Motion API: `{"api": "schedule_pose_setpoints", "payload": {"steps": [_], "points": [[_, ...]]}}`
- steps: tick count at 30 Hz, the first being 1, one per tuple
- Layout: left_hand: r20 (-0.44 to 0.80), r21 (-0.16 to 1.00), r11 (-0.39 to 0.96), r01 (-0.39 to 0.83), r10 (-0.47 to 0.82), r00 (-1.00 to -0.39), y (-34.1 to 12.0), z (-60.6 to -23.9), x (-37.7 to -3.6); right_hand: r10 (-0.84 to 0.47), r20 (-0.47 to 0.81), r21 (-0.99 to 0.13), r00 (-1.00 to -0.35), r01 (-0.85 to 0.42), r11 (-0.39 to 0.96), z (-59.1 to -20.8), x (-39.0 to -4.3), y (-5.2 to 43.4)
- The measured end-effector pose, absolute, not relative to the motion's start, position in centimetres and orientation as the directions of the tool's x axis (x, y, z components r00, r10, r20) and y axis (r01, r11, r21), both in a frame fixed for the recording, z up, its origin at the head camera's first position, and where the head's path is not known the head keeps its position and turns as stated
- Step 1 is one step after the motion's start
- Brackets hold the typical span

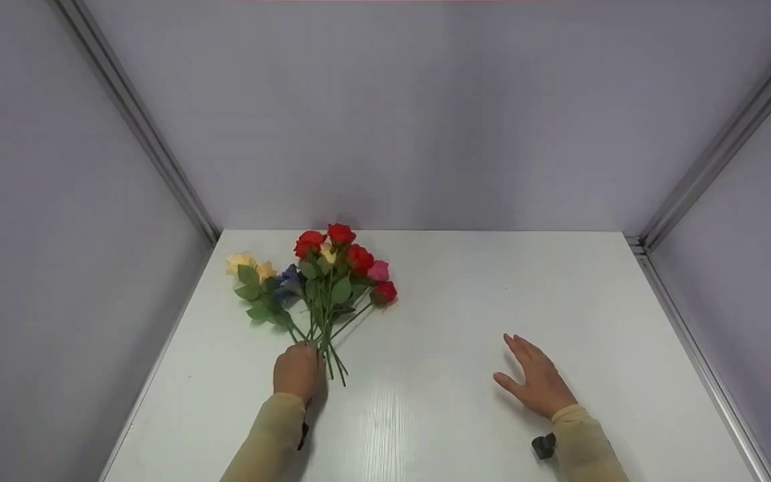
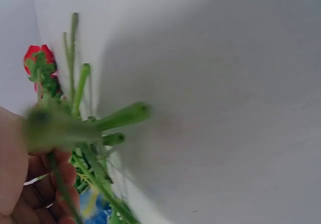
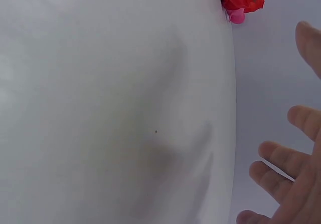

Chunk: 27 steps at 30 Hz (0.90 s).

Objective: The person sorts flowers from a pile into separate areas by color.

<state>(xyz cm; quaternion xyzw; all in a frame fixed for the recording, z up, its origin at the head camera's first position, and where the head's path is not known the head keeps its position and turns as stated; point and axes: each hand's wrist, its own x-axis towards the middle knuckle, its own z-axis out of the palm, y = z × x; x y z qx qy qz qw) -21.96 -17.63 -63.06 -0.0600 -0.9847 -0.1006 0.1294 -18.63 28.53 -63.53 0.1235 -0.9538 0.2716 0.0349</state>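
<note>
A bunch of flowers (image 1: 322,291) with red, pink, yellow and blue blooms lies fanned out at the back left of the white table. My left hand (image 1: 297,370) grips several of its green stems near their lower ends. In the left wrist view the cut stem ends (image 2: 135,112) poke out past the curled fingers (image 2: 57,176), and one red bloom (image 2: 39,61) shows beyond. Over the right part of the table, my right hand (image 1: 536,378) is held with fingers spread and nothing in it. The right wrist view shows its separated fingers (image 3: 283,158), well apart from the flowers.
The white table (image 1: 452,301) is closed in by grey panels at the back (image 1: 492,120), left and right. Metal rails (image 1: 138,127) run along the panel corners. A small black device (image 1: 544,446) sits at the right wrist.
</note>
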Motion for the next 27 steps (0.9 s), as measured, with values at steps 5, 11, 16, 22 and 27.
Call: {"api": "schedule_pose_setpoints", "payload": {"steps": [5,11,16,22,27], "points": [[0.233,0.363,0.925,0.110,0.025,-0.972,-16.7,-62.0,-21.7,-0.214,0.115,-0.523,-0.970,-0.242,0.817,-63.8,-18.7,28.6],[0.095,0.588,0.809,0.014,-0.053,-0.994,-14.8,-61.6,-21.4,-0.222,0.103,-0.528,-0.970,-0.242,0.814,-63.9,-18.8,28.2],[0.115,0.736,0.675,0.047,-0.056,-0.992,-12.6,-61.7,-21.7,-0.223,0.112,-0.533,-0.968,-0.247,0.809,-63.9,-18.6,27.6],[0.077,0.916,0.401,0.034,-0.093,-0.993,-8.6,-61.5,-21.9,-0.202,0.117,-0.583,-0.972,-0.232,0.779,-63.6,-18.8,26.4],[-0.098,0.983,0.146,-0.115,-0.115,-0.988,-5.1,-60.7,-22.1,-0.166,0.108,-0.669,-0.980,-0.195,0.718,-63.2,-19.5,24.4]]}}
